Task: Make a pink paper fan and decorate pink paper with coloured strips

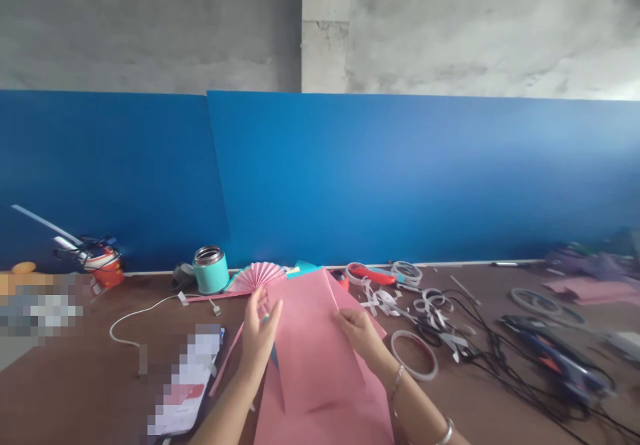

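A pink paper sheet (313,345) is raised at a tilt over more pink paper (280,428) lying on the table. My right hand (357,332) is closed on the sheet's right edge, thumb and fingers pinched together. At the sheet's left edge is my left hand (260,328), its thumb and fingers apart; it looks to be beside the paper rather than gripping it. Behind the sheet, a pleated pink paper fan (260,276) lies near the partition, with bits of teal paper (303,268) showing beside it.
Left of my hands are a phone (187,385), a white cable (120,322) and an uncapped turquoise jar (211,275). Tape rolls (414,356), paper scraps (383,298), black cords (500,358) and a blurred dark tool (560,362) spread rightward. A blue partition (400,178) stands behind.
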A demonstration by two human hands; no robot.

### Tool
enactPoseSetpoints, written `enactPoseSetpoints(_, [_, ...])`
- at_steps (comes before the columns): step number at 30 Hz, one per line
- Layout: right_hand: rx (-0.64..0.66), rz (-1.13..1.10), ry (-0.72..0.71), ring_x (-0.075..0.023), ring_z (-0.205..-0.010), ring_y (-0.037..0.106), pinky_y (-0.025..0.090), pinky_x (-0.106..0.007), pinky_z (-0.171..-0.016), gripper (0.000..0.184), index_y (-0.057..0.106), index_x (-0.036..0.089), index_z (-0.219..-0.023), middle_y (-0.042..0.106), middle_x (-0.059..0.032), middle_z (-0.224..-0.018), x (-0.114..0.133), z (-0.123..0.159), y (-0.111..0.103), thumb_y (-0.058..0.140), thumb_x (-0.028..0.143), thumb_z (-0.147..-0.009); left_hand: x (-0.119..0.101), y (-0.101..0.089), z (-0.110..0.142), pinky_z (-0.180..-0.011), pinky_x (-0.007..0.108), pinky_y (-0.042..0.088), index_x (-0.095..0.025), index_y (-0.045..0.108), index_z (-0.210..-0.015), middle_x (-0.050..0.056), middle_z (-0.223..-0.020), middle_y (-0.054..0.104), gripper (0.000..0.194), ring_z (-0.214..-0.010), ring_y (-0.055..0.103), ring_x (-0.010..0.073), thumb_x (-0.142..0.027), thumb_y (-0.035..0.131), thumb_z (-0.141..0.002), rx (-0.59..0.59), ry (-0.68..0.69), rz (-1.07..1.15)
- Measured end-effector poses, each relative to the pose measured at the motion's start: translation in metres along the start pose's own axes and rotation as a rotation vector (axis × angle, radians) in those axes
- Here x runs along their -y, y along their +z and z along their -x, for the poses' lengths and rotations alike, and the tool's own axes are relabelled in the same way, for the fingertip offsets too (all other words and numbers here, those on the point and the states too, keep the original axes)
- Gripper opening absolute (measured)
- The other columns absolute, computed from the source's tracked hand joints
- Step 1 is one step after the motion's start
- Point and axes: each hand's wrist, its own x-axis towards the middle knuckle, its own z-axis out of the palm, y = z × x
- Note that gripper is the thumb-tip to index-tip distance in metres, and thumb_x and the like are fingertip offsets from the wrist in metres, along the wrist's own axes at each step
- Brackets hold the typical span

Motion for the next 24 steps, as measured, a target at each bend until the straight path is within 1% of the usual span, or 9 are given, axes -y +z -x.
enactPoseSetpoints(2, [0.121,0.058,0.027,-0.0068,-0.048,0.023,0.015,-0.023,-0.045,0.048,0.036,0.019,-0.053,0.029,0.006,-0.051,0.008,0.003,-0.002,0.054,0.058,-0.074,-0.009,-0.007,-0.006,-0.092,0.041,0.044,-0.019,0.046,-0.127,0.015,-0.124,0.055,0.058,-0.115,0.052,0.0283,-0.043,0.061,-0.076,-0.067,0.233,-0.127])
enactPoseSetpoints(4, [0.204,0.147,0.029,-0.0068,-0.048,0.023,0.015,-0.023,-0.044,0.048,0.031,0.02,-0.052,0.027,0.0058,-0.051,0.014,0.007,-0.003,0.054,0.054,-0.076,-0.027,-0.014,-0.007,-0.101,0.048,0.036,-0.02,0.05,-0.125,0.014,-0.127,0.054,0.052,-0.121,0.046,0.0309,-0.037,0.062,-0.078,-0.034,0.541,-0.34])
enactPoseSetpoints(6, [0.226,0.252,-0.018,-0.0072,-0.048,0.022,0.015,-0.024,-0.045,0.047,0.027,0.02,-0.051,0.024,0.0057,-0.051,0.018,0.011,-0.002,0.053,0.048,-0.077,-0.05,-0.018,-0.003,-0.107,0.053,0.024,-0.024,0.054,-0.122,0.011,-0.132,0.052,0.042,-0.127,0.039,0.0323,-0.029,0.059,-0.081,0.129,0.756,-0.571])
enactPoseSetpoints(8, [0.226,0.346,-0.09,-0.0078,-0.049,0.023,0.017,-0.024,-0.046,0.044,0.025,0.02,-0.05,0.024,0.0053,-0.051,0.019,0.013,0.0,0.05,0.042,-0.079,-0.072,-0.016,0.004,-0.108,0.06,0.013,-0.028,0.057,-0.118,0.008,-0.133,0.053,0.035,-0.125,0.041,0.0319,-0.023,0.056,-0.083,0.342,0.849,-0.732])
enactPoseSetpoints(10, [0.231,0.419,-0.137,-0.0083,-0.05,0.025,0.018,-0.024,-0.047,0.04,0.028,0.019,-0.049,0.026,0.005,-0.05,0.017,0.014,0.003,0.048,0.036,-0.079,-0.086,-0.009,0.011,-0.108,0.056,0.018,-0.025,0.063,-0.106,0.007,-0.117,0.063,0.025,-0.116,0.05,0.0279,-0.019,0.054,-0.083,0.565,0.915,-0.775])
enactPoseSetpoints(12, [0.232,0.464,-0.155,-0.0087,-0.05,0.027,0.019,-0.024,-0.047,0.036,0.032,0.019,-0.05,0.028,0.0047,-0.049,0.014,0.014,0.005,0.047,0.032,-0.079,-0.09,0.001,0.015,-0.108,0.051,0.022,-0.021,0.067,-0.081,0.004,-0.086,0.069,0.02,-0.093,0.06,0.0219,-0.012,0.049,-0.082,0.749,0.952,-0.823])
enactPoseSetpoints(15, [0.232,0.47,-0.185,-0.009,-0.051,0.028,0.02,-0.024,-0.047,0.035,0.034,0.018,-0.051,0.03,0.0045,-0.05,0.011,0.013,0.006,0.047,0.033,-0.081,-0.085,0.012,0.013,-0.105,0.045,0.028,-0.02,0.063,-0.065,0.001,-0.061,0.062,0.028,-0.068,0.059,0.0172,-0.002,0.044,-0.076,0.843,0.967,-0.895])
enactPoseSetpoints(19, [0.271,0.396,-0.187,-0.0086,-0.051,0.027,0.02,-0.023,-0.047,0.036,0.031,0.019,-0.052,0.028,0.0047,-0.052,0.016,0.015,0.005,0.044,0.032,-0.083,-0.081,0.012,-0.001,-0.095,0.042,0.035,-0.021,0.064,-0.064,0.001,-0.061,0.065,0.028,-0.065,0.059,0.0175,-0.005,0.045,-0.076,0.898,0.931,-0.85])
enactPoseSetpoints(24, [0.288,0.374,-0.184,-0.0071,-0.047,0.029,0.02,-0.022,-0.046,0.032,0.033,0.018,-0.048,0.031,0.0058,-0.048,0.015,0.011,-0.01,0.044,0.023,-0.078,-0.079,-0.004,-0.038,-0.067,0.029,0.039,-0.025,0.069,-0.067,0.001,-0.066,0.07,0.025,-0.065,0.06,0.0186,-0.018,0.049,-0.08,0.949,0.706,-0.771])
